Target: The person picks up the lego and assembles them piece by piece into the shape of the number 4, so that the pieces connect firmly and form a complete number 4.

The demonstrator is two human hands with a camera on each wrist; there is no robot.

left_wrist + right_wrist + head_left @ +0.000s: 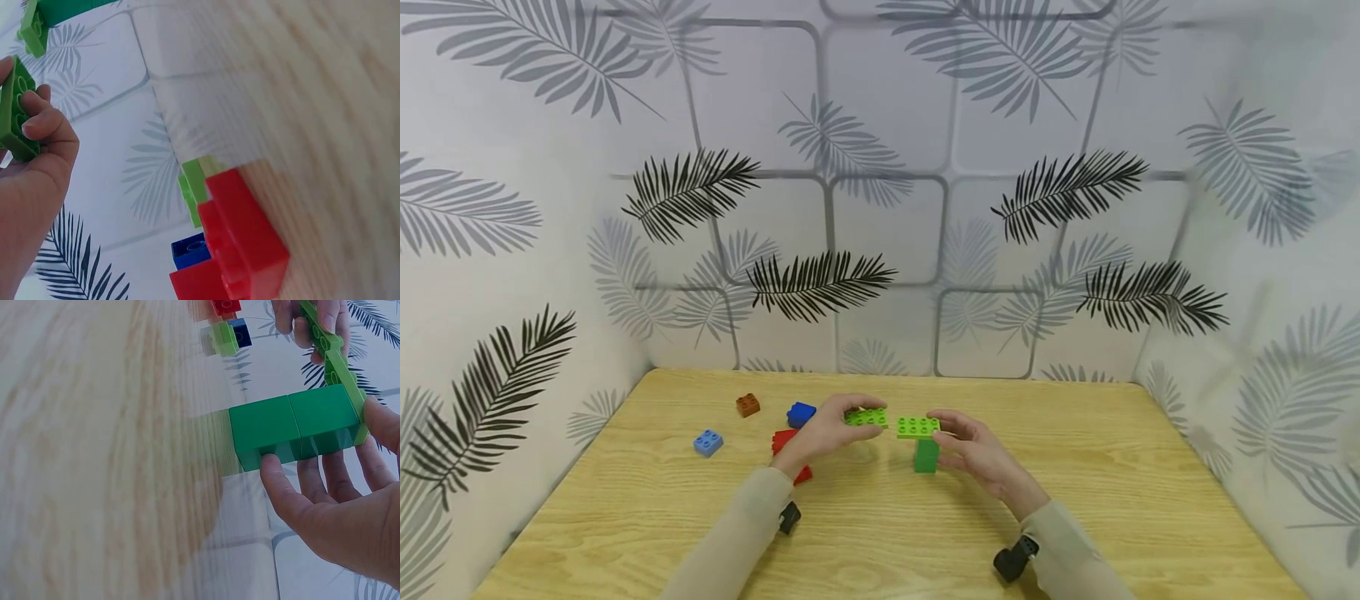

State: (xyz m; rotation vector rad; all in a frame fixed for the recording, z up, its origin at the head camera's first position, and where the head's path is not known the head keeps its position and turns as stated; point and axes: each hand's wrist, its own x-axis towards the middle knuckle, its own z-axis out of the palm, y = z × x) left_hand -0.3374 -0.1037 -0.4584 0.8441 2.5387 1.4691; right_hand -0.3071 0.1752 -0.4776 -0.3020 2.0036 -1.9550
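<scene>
My left hand pinches a lime-green toy brick between thumb and fingers, studs facing up in the head view. Just to its right, across a small gap, a second lime-green brick lies flat on top of a darker green stack. Two green blocks, one above the other, make up that stack, upright on the table in the right wrist view. My right hand holds it from the right, fingertips along the green blocks and one digit against the lime brick on top.
Red bricks lie beside my left forearm, partly hidden by it. Behind them is a dark blue brick, with a light blue brick and a brown brick farther left. Another lime brick shows near the red ones. A patterned wall borders the table.
</scene>
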